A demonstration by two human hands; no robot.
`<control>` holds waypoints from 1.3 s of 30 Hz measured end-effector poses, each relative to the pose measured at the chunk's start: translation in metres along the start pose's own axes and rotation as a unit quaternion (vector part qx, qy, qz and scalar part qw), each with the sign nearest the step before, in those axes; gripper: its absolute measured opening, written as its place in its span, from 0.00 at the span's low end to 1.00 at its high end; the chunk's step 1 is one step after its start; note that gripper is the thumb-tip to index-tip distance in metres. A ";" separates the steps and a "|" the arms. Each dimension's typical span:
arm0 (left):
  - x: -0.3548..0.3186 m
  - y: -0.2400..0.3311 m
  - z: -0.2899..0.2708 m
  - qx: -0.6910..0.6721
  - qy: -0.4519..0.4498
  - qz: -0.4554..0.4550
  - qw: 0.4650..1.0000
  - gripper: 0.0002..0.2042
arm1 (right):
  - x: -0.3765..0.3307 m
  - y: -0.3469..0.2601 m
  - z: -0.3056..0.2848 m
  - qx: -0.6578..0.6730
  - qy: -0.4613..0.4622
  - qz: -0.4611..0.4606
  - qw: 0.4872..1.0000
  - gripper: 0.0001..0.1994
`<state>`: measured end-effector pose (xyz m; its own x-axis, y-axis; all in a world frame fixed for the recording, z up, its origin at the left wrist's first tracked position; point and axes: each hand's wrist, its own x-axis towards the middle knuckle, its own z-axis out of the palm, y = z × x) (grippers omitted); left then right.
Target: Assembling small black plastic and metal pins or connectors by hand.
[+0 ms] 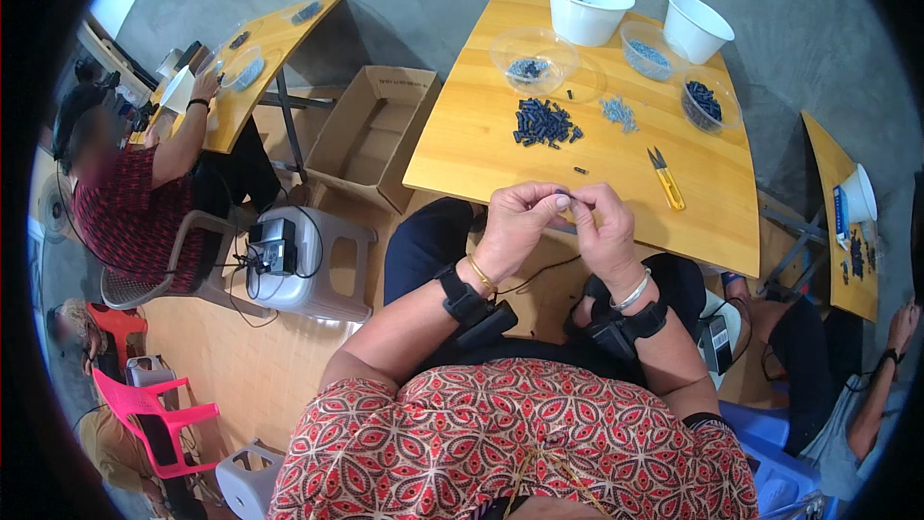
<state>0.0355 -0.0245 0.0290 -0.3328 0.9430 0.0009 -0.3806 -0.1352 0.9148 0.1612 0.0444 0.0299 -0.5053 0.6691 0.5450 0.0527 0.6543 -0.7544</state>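
Table (481, 149): I see a wooden top just ahead of my knees, its near edge right behind my hands.
Box (371, 135): an open cardboard carton sits on the floor to the left of the table.
Stool (322, 265): a grey plastic one stands near my left knee, with a small black device and cables on it.
Co-worker (125, 202): a person in a red patterned top sits at another table far left, one hand up on its top.
Tubs (587, 5): two white round ones stand at the table's far edge, well apart from my hands.
Bowls (534, 58): three clear ones lie near the tubs, each with small dark or grey pieces inside.
Dark pile (545, 123): a loose heap of small blue-black parts lies mid-table, beyond my hands.
Grey pile (619, 113): a smaller scatter of pale parts lies just right of the dark pile.
Snips (666, 178): yellow-handled, flat on the table, right of my hands and apart from them.
Left hand (515, 221): I have it raised at the table's near edge, fingers curled in, thumb and forefinger pinching the part.
Right hand (602, 226): it meets the left, fingertips touching, pinched on the same part.
Part (561, 194): a tiny dark piece, nipped between both hands' fingertips above the table edge; I cannot make out its shape.
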 end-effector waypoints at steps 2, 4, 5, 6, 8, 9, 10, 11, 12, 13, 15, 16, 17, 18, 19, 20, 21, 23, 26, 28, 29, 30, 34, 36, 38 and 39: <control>0.007 -0.013 -0.002 0.117 0.007 0.074 0.990 0.03 | -0.003 0.009 0.004 -0.095 0.007 -0.072 0.993 0.04; 0.016 -0.019 -0.003 0.337 0.015 0.242 0.910 0.05 | -0.004 0.016 0.000 -0.128 -0.003 -0.077 0.989 0.04; 0.020 -0.021 -0.004 0.336 0.014 0.245 0.909 0.05 | -0.005 0.020 -0.003 -0.160 -0.014 -0.080 0.984 0.05; 0.022 -0.020 -0.003 0.402 0.000 0.278 0.872 0.06 | -0.006 0.025 -0.005 -0.128 -0.012 -0.052 0.990 0.05; 0.027 -0.023 -0.004 0.475 -0.028 0.322 0.819 0.08 | -0.006 0.032 -0.005 -0.124 0.024 -0.012 0.992 0.05; 0.029 -0.026 -0.003 0.474 -0.029 0.324 0.819 0.08 | -0.004 0.033 -0.005 -0.120 0.057 0.032 0.991 0.06; 0.030 -0.029 -0.002 0.486 -0.038 0.342 0.803 0.07 | 0.000 0.033 -0.005 -0.121 0.058 0.032 0.990 0.06; 0.032 -0.032 -0.002 0.497 -0.046 0.360 0.788 0.07 | 0.005 0.032 -0.004 -0.173 0.039 0.012 0.984 0.07; 0.033 -0.033 -0.001 0.508 -0.047 0.360 0.781 0.08 | 0.009 0.031 -0.004 -0.224 0.020 -0.006 0.974 0.08; 0.034 -0.033 -0.001 0.507 -0.048 0.359 0.782 0.08 | 0.010 0.031 -0.002 -0.225 0.020 -0.004 0.974 0.08; 0.037 -0.034 -0.002 0.510 -0.052 0.358 0.781 0.08 | 0.012 0.032 0.001 -0.293 -0.025 0.007 0.956 0.09; 0.038 -0.034 -0.002 0.509 -0.051 0.357 0.782 0.08 | 0.013 0.031 0.001 -0.293 -0.028 0.008 0.956 0.09; 0.040 -0.036 -0.003 0.505 -0.053 0.359 0.783 0.07 | 0.015 0.030 0.000 -0.301 -0.039 0.008 0.953 0.09; 0.040 -0.037 -0.004 0.502 -0.055 0.360 0.785 0.07 | 0.015 0.030 0.001 -0.309 -0.050 0.009 0.950 0.09; 0.040 -0.037 -0.005 0.502 -0.055 0.357 0.786 0.07 | 0.016 0.032 0.002 -0.308 -0.053 0.012 0.950 0.09; 0.040 -0.037 -0.006 0.501 -0.054 0.353 0.788 0.07 | 0.017 0.034 0.004 -0.304 -0.053 0.010 0.951 0.09; 0.040 -0.036 -0.005 0.499 -0.054 0.350 0.791 0.06 | 0.017 0.035 0.003 -0.303 -0.052 0.009 0.952 0.09; 0.041 -0.034 -0.003 0.492 -0.048 0.356 0.793 0.06 | 0.019 0.035 0.004 -0.305 -0.051 0.006 0.951 0.08; 0.042 -0.033 -0.001 0.489 -0.047 0.360 0.793 0.06 | 0.019 0.036 0.003 -0.315 -0.053 0.007 0.948 0.07; 0.041 -0.034 -0.002 0.488 -0.054 0.365 0.791 0.06 | 0.019 0.037 0.003 -0.328 -0.052 0.008 0.943 0.07; 0.040 -0.035 -0.003 0.495 -0.052 0.354 0.792 0.06 | 0.018 0.037 0.004 -0.329 -0.062 0.011 0.942 0.07; 0.039 -0.036 -0.005 0.502 -0.051 0.343 0.792 0.05 | 0.016 0.039 0.005 -0.331 -0.072 0.013 0.941 0.07; 0.039 -0.034 -0.007 0.489 -0.069 0.330 0.804 0.02 | 0.008 0.047 0.004 -0.145 0.026 -0.020 0.989 0.07; 0.041 -0.029 -0.007 0.407 -0.042 0.282 0.868 0.01 | 0.001 0.037 0.001 -0.090 0.049 0.003 0.995 0.06; 0.041 -0.021 -0.001 0.289 -0.002 0.213 0.933 0.06 | -0.006 0.017 -0.006 -0.021 0.050 0.031 0.998 0.11; 0.039 -0.011 0.010 0.286 -0.008 0.218 0.933 0.06 | -0.005 0.006 -0.012 -0.026 0.056 0.028 0.998 0.11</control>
<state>0.0351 0.0165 0.0228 -0.3338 0.8411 0.4255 0.3128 -0.3270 0.8918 0.1742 0.0491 0.0269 -0.4009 0.7378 0.5430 0.1244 0.6311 -0.7657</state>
